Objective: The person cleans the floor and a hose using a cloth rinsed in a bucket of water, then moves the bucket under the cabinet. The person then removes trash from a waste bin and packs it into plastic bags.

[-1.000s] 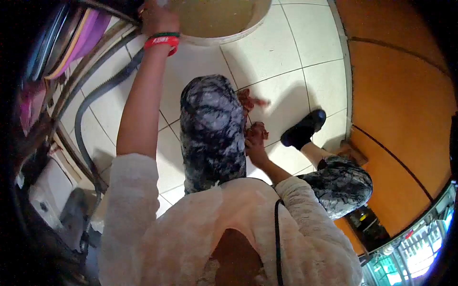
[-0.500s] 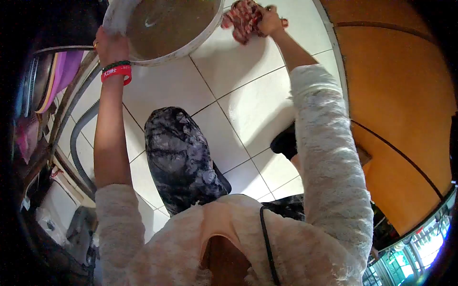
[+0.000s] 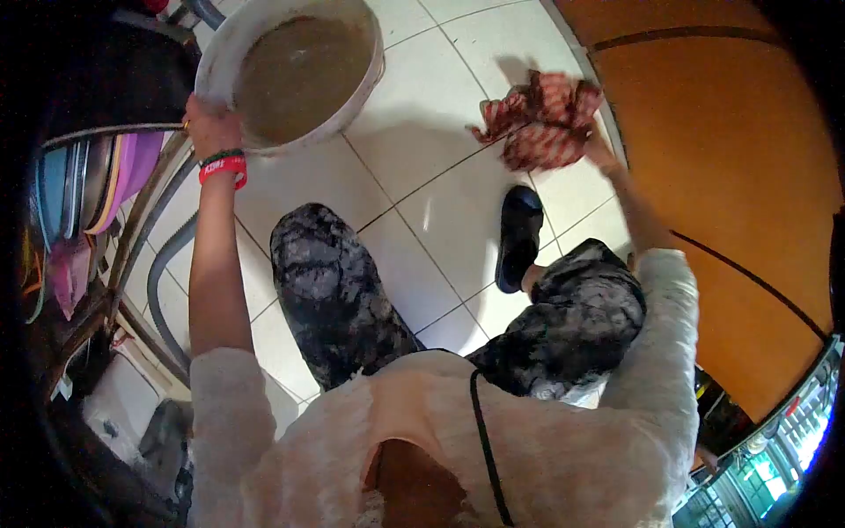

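My left hand (image 3: 214,128), with a red wristband, is closed on the near left rim of a large white bucket (image 3: 356,114) that stands on the floor at the upper left. Murky brown water (image 3: 304,77) is in the bucket. At the upper right my right hand (image 3: 600,148) grips a bunched red and white cloth (image 3: 547,132). The cloth hangs over the tiles, apart from the bucket, and partly hides my fingers.
Orange-brown cabinet panels (image 3: 704,141) run along the right side. A grey ribbed hose (image 3: 157,282) curves over the floor at the left, near purple and blue items (image 3: 136,167). My knees and one black shoe (image 3: 519,236) are over the white tiles.
My right hand has come up from the floor beside my knee with the cloth, then moved right, away from the bucket. The bucket has come further into view, my left hand still on its rim.
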The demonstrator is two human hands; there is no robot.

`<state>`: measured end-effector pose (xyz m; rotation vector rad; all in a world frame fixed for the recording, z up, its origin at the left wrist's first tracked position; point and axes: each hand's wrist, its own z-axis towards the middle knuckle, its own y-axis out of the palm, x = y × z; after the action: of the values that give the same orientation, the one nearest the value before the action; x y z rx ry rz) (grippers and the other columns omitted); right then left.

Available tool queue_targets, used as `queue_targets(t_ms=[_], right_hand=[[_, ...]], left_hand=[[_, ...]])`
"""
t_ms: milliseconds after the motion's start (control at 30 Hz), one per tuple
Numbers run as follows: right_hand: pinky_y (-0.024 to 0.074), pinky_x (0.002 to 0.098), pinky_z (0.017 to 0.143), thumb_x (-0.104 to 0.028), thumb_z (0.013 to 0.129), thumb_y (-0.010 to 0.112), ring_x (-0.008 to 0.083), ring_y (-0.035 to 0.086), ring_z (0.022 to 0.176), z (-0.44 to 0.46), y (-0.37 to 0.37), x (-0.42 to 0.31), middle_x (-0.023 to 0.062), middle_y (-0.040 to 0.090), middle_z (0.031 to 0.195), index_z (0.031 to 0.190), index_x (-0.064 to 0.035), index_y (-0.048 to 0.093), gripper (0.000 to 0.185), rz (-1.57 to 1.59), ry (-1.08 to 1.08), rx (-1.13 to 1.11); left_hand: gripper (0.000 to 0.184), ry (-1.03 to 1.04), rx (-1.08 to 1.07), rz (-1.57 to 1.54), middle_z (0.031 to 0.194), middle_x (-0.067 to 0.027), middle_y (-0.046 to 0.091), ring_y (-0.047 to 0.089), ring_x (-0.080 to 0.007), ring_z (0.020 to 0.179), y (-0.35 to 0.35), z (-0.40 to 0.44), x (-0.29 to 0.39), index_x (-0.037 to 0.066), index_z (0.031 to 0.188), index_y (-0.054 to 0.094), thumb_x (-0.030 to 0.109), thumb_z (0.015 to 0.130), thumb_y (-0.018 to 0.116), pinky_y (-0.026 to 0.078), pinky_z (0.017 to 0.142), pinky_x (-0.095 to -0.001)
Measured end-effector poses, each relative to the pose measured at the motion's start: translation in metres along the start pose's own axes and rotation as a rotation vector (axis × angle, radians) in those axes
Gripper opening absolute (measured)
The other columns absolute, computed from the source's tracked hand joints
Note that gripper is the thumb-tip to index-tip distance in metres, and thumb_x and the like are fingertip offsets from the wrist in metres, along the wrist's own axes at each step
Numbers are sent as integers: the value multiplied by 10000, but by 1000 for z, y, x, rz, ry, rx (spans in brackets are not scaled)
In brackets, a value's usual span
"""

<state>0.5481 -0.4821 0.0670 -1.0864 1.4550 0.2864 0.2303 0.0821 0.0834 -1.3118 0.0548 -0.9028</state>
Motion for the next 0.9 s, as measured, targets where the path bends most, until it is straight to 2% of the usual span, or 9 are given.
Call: queue_targets(t_ms=[100, 167, 233, 400, 500, 533, 633, 767, 900], right_hand=[[262, 461, 1031, -440, 540, 823, 306, 279, 1275, 3, 42, 22, 168, 354, 1334, 1382, -45, 92, 1183, -933, 173, -20], [116, 519, 1060, -610, 491, 762, 440, 74, 1309, 17, 58, 39, 221, 166, 1418, 1407, -151, 46, 1250, -649, 237, 108], [148, 518, 1052, -661, 512, 709, 460, 120, 1289, 23, 92, 39, 258, 146, 1405, 1409, -193, 74, 1195, -1087, 482, 41], [426, 510, 806, -648, 573, 654, 371, 419, 1067, 48, 143, 5, 192, 447, 1164, 1091, -59, 561, 790, -883, 411, 268], [462, 483, 656, -287, 697, 630, 364, 510, 913, 62, 211, 33, 174, 508, 1031, 926, -136, 622, 275, -610, -253, 231], [472, 466, 647, -240, 731, 596, 367, 527, 886, 60, 218, 23, 178, 529, 975, 922, -118, 605, 228, -996, -600, 221], [485, 429, 749, -141, 718, 578, 331, 533, 928, 78, 202, 20, 174, 430, 1179, 982, -101, 539, 270, -552, -258, 109], [490, 274, 704, -27, 780, 580, 160, 573, 840, 34, 111, 17, 93, 553, 872, 974, -46, 485, 218, 40, 16, 566], [472, 286, 783, 0, 803, 539, 160, 560, 920, -105, 20, 43, 81, 584, 1014, 1050, -44, 475, 259, 355, 113, 819]], left_hand=[[506, -15, -10, -116, 1068, -246, 536, 523, -385, 992, 9, 2, -13, -11, 1189, 426, 159, 746, 602, 434, 823, -444], [540, -51, -23, -115, 1089, -244, 528, 527, -358, 993, 2, -3, -6, -13, 1208, 417, 194, 755, 626, 426, 849, -430], [586, -11, -11, -129, 1130, -253, 507, 513, -349, 1027, 12, 0, -31, -29, 1219, 412, 235, 755, 654, 405, 891, -415], [633, 88, 39, 217, 1150, -229, 527, 518, -332, 1053, 24, 27, -89, -47, 1175, 452, 307, 715, 704, 409, 891, -389], [635, 122, 19, 203, 1134, -236, 532, 532, -321, 1029, 24, 21, -90, -51, 1183, 446, 312, 733, 708, 418, 872, -365], [648, 100, -11, 123, 1137, -239, 529, 531, -326, 1030, 24, 23, -94, -52, 1188, 441, 314, 727, 712, 419, 875, -367], [686, 66, -48, 156, 1146, -247, 522, 528, -342, 1035, 24, 25, -92, -51, 1200, 433, 334, 710, 719, 419, 884, -376], [739, -11, -104, 112, 1153, -254, 515, 525, -362, 1038, 18, 35, -102, -40, 1208, 433, 387, 681, 725, 422, 891, -394], [802, -23, -92, 211, 1159, -253, 520, 534, -357, 1037, 22, 46, -130, -15, 1222, 438, 473, 651, 720, 429, 874, -396]])
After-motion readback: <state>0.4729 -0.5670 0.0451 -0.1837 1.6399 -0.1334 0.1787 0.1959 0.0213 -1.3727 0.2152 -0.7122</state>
